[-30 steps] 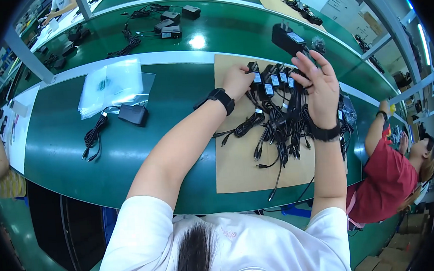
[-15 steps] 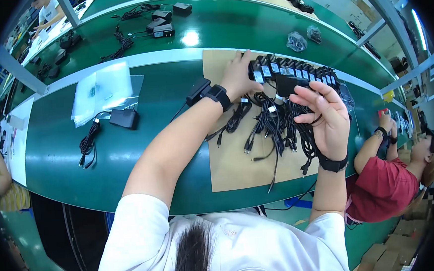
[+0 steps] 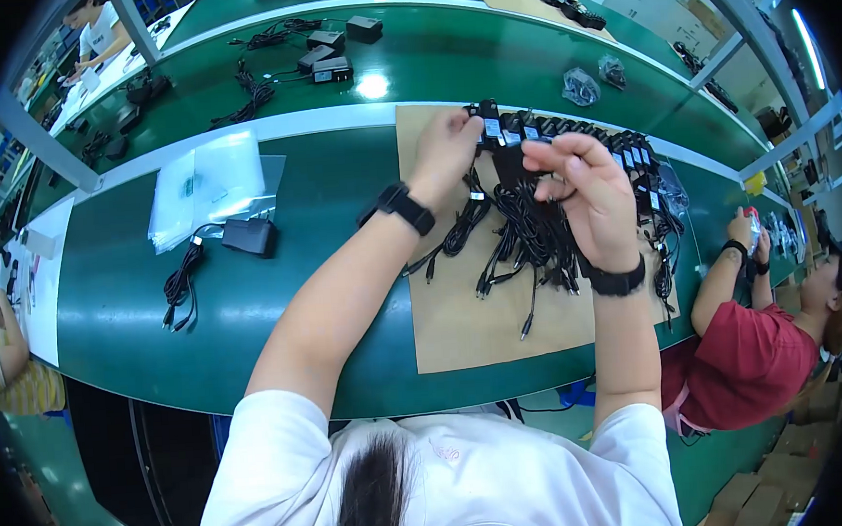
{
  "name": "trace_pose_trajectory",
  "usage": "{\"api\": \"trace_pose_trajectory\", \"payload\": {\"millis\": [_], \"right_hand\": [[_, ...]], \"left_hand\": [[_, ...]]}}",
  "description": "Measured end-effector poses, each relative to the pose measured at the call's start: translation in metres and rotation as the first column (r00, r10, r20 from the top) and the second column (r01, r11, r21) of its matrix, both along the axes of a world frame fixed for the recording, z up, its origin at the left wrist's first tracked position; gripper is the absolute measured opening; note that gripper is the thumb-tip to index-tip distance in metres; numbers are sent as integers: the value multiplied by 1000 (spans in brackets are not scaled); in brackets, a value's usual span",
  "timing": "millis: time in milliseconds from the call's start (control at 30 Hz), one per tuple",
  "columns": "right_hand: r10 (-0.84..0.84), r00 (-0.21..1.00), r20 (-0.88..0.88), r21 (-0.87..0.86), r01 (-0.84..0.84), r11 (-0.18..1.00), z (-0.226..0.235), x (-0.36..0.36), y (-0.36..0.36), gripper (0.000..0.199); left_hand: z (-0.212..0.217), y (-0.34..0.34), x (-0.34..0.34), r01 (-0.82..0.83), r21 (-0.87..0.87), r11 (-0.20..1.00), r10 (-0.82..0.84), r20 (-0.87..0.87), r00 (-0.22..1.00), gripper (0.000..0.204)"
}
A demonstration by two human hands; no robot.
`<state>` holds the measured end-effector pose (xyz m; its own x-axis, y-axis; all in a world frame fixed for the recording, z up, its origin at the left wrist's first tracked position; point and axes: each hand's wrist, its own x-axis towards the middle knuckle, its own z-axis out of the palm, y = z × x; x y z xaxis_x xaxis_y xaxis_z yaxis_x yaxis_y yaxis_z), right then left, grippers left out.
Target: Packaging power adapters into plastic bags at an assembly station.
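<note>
My left hand (image 3: 450, 150) is closed with its fingertips on the left end adapter (image 3: 490, 127) of a row of black power adapters with pale labels. Close by on the right, a dark power adapter (image 3: 512, 167) lies at the fingertips of my right hand (image 3: 592, 195). That hand's fingers are curled, palm turned up, and seem to grip the adapter's edge. Below the row, bundled black cables (image 3: 525, 223) spread over a brown cardboard sheet (image 3: 483, 331). My right hand covers part of the row.
On the green table (image 3: 350, 364) at left lie clear plastic bags (image 3: 206, 184) and a single adapter (image 3: 250, 237) with its coiled cable. More adapters (image 3: 332, 69) rest on the shelf behind. A co-worker in red (image 3: 755, 358) sits at right, close to my right arm.
My right hand has moved left and slightly away from me, and the dark adapter has shifted left with it. My left fingers have closed from a spread position at the row's left end.
</note>
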<state>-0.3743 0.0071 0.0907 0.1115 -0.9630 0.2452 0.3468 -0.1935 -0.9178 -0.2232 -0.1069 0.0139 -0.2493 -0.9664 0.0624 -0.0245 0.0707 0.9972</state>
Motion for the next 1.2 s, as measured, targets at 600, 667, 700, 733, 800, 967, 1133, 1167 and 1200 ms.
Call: {"api": "trace_pose_trajectory", "payload": {"millis": [600,667,700,733,800,967,1133,1167,1200], "right_hand": [[137,837,-530,85,-108,990,-38,36,13,34],[115,842,-527,85,-82,993,-41,28,6,32],[77,849,-522,92,-34,995,-41,20,1,31],[-23,804,-594,16,40,999,-35,13,-6,28],[-170,766,-620,-106,133,985,-33,-8,-39,29],[-459,-112,-881,-458,-39,888,-42,-48,-133,76],[-106,-312,-944,-64,-141,988,-58,5,-168,93],[-92,-324,-942,-32,-187,982,-54,13,-168,93],[-146,-268,-952,-94,-198,976,-59,4,-167,93]], "left_hand": [[-40,-44,1,-372,-17,928,347,404,847,64],[-57,-51,-17,-434,-63,898,410,472,780,69],[-51,-48,-21,-423,-59,904,398,476,784,69],[-44,-47,-24,-358,40,933,304,447,842,68],[-43,-52,-17,-255,124,959,181,425,887,76],[-41,-42,1,153,-215,964,-92,268,959,88],[-51,-35,15,-5,-315,949,132,380,915,89],[-55,-35,21,-18,-360,933,159,365,918,92],[-53,-33,12,-28,-380,925,218,466,858,93]]}}
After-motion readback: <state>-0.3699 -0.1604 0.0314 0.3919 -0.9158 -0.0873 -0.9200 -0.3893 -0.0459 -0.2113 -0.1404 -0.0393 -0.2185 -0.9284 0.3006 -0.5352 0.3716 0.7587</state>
